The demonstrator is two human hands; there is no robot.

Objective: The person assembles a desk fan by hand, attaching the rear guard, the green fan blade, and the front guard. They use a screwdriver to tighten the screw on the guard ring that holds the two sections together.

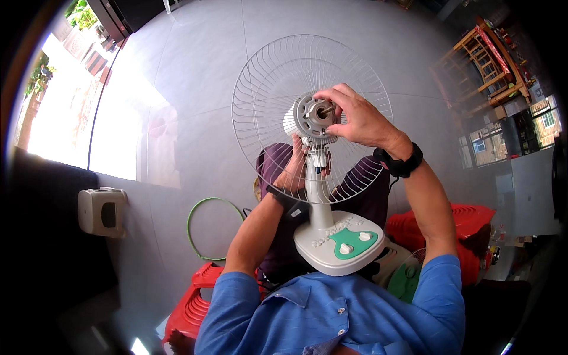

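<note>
A white table fan rests on my lap, its base point(322, 263) close to my shirt and carrying a green panel with two white knobs. From the base a white neck point(319, 204) rises to the grey round hub point(307, 123), which has a shaft at its centre. Around the hub spreads a wide wire grille point(253, 77); no blades show in it. My right hand point(361, 121) is closed around the hub's front, thumb and fingers on either side of the shaft. Behind the wires, my left hand point(293, 168) grips the neck just below the motor, some fingers hidden.
On the floor at the left lie a green ring point(189, 228) and a beige stool point(92, 212). Red plastic seats point(192, 305) flank me. Beside my right elbow is a green and off-white part point(405, 283). A wooden frame point(491, 65) stands far right.
</note>
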